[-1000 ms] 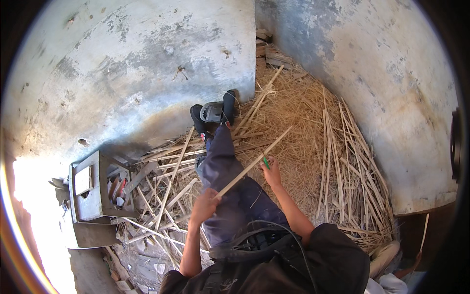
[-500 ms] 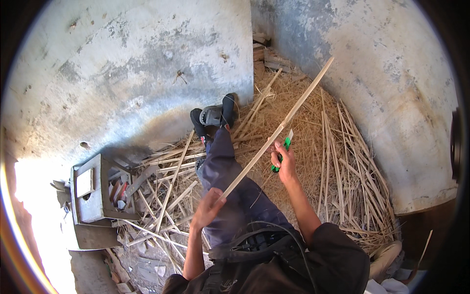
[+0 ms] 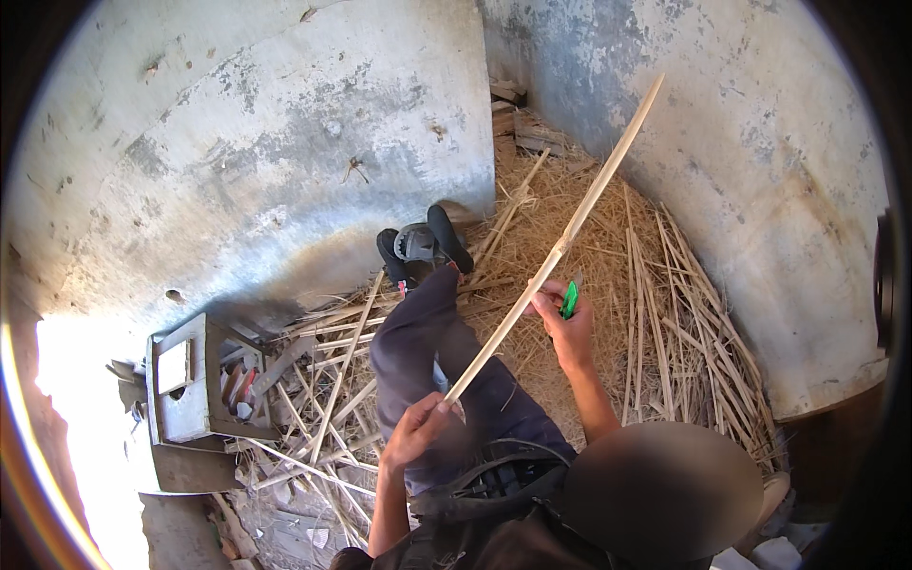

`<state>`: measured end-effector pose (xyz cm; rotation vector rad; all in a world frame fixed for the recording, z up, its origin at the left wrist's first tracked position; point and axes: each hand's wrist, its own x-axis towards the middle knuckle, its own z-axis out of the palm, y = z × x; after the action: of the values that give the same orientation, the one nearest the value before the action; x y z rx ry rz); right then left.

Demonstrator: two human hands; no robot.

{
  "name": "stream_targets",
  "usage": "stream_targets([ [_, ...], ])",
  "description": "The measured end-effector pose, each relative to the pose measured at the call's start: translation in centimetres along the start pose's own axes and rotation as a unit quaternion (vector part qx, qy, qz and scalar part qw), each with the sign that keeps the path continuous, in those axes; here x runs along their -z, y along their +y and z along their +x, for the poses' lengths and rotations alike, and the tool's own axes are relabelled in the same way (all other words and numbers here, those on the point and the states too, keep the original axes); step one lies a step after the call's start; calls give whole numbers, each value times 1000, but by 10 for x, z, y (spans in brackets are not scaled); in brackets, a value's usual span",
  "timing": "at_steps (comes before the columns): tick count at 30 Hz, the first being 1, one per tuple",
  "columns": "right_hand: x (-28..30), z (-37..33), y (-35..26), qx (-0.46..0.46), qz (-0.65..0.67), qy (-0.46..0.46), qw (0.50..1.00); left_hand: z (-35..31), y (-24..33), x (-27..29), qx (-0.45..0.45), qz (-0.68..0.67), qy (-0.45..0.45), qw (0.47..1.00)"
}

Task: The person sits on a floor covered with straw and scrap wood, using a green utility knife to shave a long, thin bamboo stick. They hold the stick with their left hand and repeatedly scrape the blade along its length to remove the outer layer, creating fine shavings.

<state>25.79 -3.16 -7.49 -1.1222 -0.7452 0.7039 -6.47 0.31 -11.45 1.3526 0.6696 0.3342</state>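
A long pale bamboo strip (image 3: 503,328) slants across my lap, its far end up to the right in front of the wall. My left hand (image 3: 414,432) is closed round its near, lower end. A knife with a green handle (image 3: 570,300) is in my right hand (image 3: 568,332). Its small blade points up and is hard to make out. The thumb and fingertips of that hand are at the strip's underside, near its middle, where they partly hide one another. My legs, in dark trousers, stretch out below the strip.
Fine shavings (image 3: 532,199) cover the floor ahead. Loose strips (image 3: 708,332) are heaped at the right, with more strips (image 3: 328,408) at the left. An open wooden box (image 3: 185,380) stands far left. Stained walls (image 3: 285,123) close in the front. A dark blurred oval hides the lower right.
The strip has shifted right, its far end higher. My left hand has moved slightly right and down. My right hand has turned the knife and come to the strip. My knees have shifted.
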Motion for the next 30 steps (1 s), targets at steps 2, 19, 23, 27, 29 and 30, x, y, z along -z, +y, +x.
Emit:
stream_targets([
  [2, -3, -1, -5, 2, -8, -7, 1000, 0, -9, 0, -22, -1, 6, 1000],
  [19, 7, -7, -2, 48, -41, -12, 998, 5, -3, -4, -50, 7, 22, 998],
  [23, 15, -5, 1, 39, -57, -1, 998, 16, -1, -11, -44, -9, 27, 999],
  [27, 14, -8, 7, 69, -114, -22, 991, 23, 6, -14, -40, -30, 27, 998],
  [29, 19, -6, 16, 103, -144, -60, 982, 28, 5, -15, -49, -45, 49, 997],
  [30, 18, -8, 14, 83, -163, -70, 981, 30, 3, -15, -50, -52, 60, 996],
])
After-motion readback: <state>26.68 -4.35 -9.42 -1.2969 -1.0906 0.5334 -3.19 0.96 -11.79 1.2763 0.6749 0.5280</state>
